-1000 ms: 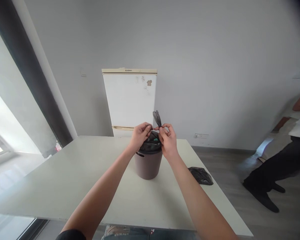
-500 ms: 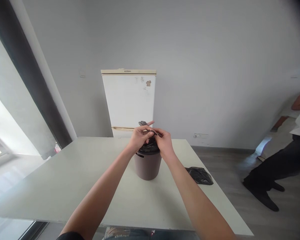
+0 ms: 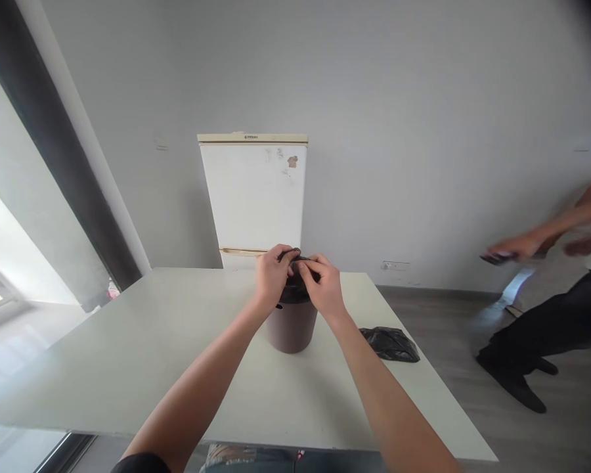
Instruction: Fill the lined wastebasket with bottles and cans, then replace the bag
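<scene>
A brownish-purple trash can [image 3: 291,328] stands upright on the pale table [image 3: 177,355]. A black garbage bag [image 3: 295,289] lines it and is gathered up above its rim. My left hand [image 3: 274,270] pinches the gathered bag top from the left. From the right, my right hand [image 3: 322,282] grips the same bunched plastic, its fingertips close to those of the left. The fingers partly hide the bag's top and the can's rim. Beyond my right forearm, a folded black plastic bag [image 3: 390,344] lies on the table.
A white refrigerator [image 3: 253,197] stands behind the table, against the grey wall. At the right, a person [image 3: 561,315] in dark trousers stands on the floor, one arm stretched forward with a small dark object in hand. A socket [image 3: 395,266] sits low on the wall.
The loose bag end that stuck up above my left hand is drawn down between my fingers. My hands have shifted slightly. The person at the right has stretched an arm forward.
</scene>
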Action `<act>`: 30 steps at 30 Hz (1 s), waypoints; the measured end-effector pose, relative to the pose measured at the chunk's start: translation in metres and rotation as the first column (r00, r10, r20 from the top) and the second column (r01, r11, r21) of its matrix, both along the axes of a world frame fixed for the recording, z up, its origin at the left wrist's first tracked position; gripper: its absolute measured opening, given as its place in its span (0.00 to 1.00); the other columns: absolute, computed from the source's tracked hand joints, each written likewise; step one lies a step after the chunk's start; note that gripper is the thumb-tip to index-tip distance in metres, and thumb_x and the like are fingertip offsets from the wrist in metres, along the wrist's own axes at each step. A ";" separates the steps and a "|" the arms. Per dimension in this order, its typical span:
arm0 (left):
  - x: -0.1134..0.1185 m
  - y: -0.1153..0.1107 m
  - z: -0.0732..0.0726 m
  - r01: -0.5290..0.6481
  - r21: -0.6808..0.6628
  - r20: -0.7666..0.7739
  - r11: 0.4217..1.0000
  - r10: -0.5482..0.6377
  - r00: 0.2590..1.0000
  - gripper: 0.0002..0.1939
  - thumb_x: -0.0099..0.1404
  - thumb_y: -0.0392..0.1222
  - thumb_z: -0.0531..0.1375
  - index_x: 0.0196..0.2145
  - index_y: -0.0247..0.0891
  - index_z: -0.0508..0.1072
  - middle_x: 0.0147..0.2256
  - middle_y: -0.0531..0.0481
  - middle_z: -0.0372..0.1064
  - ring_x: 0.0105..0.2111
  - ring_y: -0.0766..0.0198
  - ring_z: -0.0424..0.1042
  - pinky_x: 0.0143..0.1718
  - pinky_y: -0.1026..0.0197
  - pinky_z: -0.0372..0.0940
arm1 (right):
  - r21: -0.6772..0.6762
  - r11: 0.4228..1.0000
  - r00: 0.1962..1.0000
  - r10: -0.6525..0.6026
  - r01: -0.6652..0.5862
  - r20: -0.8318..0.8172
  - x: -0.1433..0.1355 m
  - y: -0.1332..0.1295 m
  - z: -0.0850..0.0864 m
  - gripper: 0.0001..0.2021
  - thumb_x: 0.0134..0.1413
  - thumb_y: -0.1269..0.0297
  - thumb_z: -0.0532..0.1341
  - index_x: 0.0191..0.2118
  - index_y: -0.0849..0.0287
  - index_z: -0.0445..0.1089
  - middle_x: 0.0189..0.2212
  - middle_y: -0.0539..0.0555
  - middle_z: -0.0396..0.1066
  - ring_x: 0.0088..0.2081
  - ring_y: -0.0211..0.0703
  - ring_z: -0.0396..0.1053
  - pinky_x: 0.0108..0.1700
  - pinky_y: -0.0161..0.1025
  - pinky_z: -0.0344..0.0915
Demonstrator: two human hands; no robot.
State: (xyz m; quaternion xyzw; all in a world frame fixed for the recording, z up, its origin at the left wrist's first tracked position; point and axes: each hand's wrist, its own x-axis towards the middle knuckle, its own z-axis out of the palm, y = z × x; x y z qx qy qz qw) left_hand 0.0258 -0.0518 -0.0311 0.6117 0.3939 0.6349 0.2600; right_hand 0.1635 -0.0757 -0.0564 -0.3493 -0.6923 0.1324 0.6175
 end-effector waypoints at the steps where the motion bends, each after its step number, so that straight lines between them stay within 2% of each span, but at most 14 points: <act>1: 0.001 0.000 0.000 -0.005 -0.001 0.005 1.000 0.005 1.000 0.08 0.65 0.47 0.66 0.33 0.42 0.81 0.16 0.58 0.67 0.18 0.67 0.66 0.26 0.64 0.64 | 0.046 0.997 0.996 -0.065 0.063 0.054 -0.001 -0.001 -0.003 0.12 0.70 0.59 0.58 0.41 0.53 0.80 0.38 0.55 0.72 0.38 0.46 0.70 0.41 0.44 0.64; 3: 0.001 0.002 0.003 -0.003 -0.036 0.015 0.999 0.003 1.000 0.10 0.65 0.49 0.66 0.33 0.40 0.80 0.16 0.57 0.67 0.17 0.67 0.65 0.24 0.64 0.63 | 0.157 0.970 0.963 -0.210 0.184 0.167 -0.003 -0.002 -0.009 0.14 0.72 0.64 0.55 0.49 0.54 0.78 0.42 0.57 0.73 0.40 0.46 0.71 0.42 0.45 0.61; 5: -0.001 0.004 0.006 0.006 -0.091 0.013 0.996 -0.005 1.000 0.12 0.66 0.50 0.66 0.33 0.39 0.80 0.16 0.56 0.67 0.16 0.68 0.63 0.21 0.65 0.61 | 0.271 0.918 0.893 -0.361 0.290 0.270 -0.004 -0.002 -0.014 0.16 0.73 0.67 0.52 0.53 0.55 0.76 0.45 0.59 0.74 0.41 0.46 0.71 0.43 0.46 0.56; 9: -0.006 0.007 0.010 -0.009 -0.124 -0.014 0.992 0.007 1.000 0.15 0.66 0.51 0.65 0.32 0.36 0.81 0.15 0.55 0.66 0.15 0.69 0.61 0.19 0.66 0.58 | 0.375 0.808 0.743 -0.577 0.455 0.340 -0.007 -0.004 -0.017 0.14 0.75 0.66 0.53 0.50 0.57 0.76 0.47 0.61 0.76 0.41 0.45 0.70 0.44 0.47 0.51; 12: -0.007 0.006 0.009 -0.013 -0.111 -0.028 0.994 0.010 1.000 0.15 0.66 0.52 0.65 0.32 0.36 0.81 0.15 0.55 0.67 0.15 0.69 0.61 0.20 0.66 0.59 | 0.383 0.768 0.692 -0.634 0.513 0.344 -0.009 -0.005 -0.016 0.14 0.75 0.66 0.53 0.51 0.58 0.76 0.46 0.60 0.75 0.41 0.45 0.70 0.43 0.46 0.50; 17: -0.008 0.010 0.006 0.035 -0.197 -0.021 0.980 -0.039 0.999 0.15 0.65 0.52 0.65 0.34 0.36 0.81 0.15 0.56 0.65 0.15 0.70 0.59 0.18 0.67 0.56 | 0.424 0.748 0.694 -0.649 0.510 0.312 -0.010 -0.001 -0.021 0.13 0.73 0.69 0.55 0.52 0.57 0.76 0.44 0.59 0.76 0.41 0.46 0.71 0.43 0.47 0.50; 20: -0.013 0.013 0.009 0.147 -0.349 -0.137 0.926 -0.205 0.969 0.11 0.65 0.46 0.64 0.31 0.35 0.79 0.14 0.57 0.61 0.15 0.72 0.57 0.18 0.69 0.53 | 0.425 0.761 0.709 -0.631 0.490 0.313 -0.007 0.004 -0.023 0.14 0.72 0.70 0.54 0.51 0.56 0.77 0.45 0.60 0.76 0.42 0.47 0.70 0.45 0.48 0.51; 23: -0.022 0.016 0.017 0.237 -0.454 -0.235 0.859 -0.372 0.898 0.10 0.62 0.38 0.63 0.23 0.35 0.76 0.14 0.58 0.59 0.15 0.73 0.56 0.17 0.70 0.52 | 0.352 0.832 0.780 -0.538 0.429 0.320 -0.003 0.007 -0.020 0.13 0.73 0.67 0.54 0.48 0.55 0.78 0.45 0.59 0.77 0.44 0.47 0.71 0.45 0.47 0.52; 27: -0.031 0.018 0.025 0.269 -0.479 -0.288 0.836 -0.439 0.851 0.07 0.59 0.36 0.63 0.23 0.35 0.76 0.14 0.57 0.61 0.15 0.73 0.58 0.17 0.70 0.54 | 0.156 0.938 0.883 -0.344 0.309 0.319 0.001 0.006 -0.007 0.09 0.70 0.64 0.60 0.42 0.54 0.79 0.40 0.54 0.78 0.42 0.47 0.73 0.43 0.45 0.55; 30: -0.034 0.018 0.026 0.302 -0.460 -0.307 0.835 -0.468 0.829 0.09 0.61 0.38 0.62 0.23 0.36 0.74 0.14 0.57 0.61 0.16 0.73 0.58 0.18 0.70 0.54 | 0.046 0.968 0.928 -0.249 0.246 0.276 0.001 0.001 0.004 0.06 0.66 0.65 0.63 0.40 0.53 0.80 0.38 0.53 0.78 0.40 0.47 0.75 0.43 0.44 0.59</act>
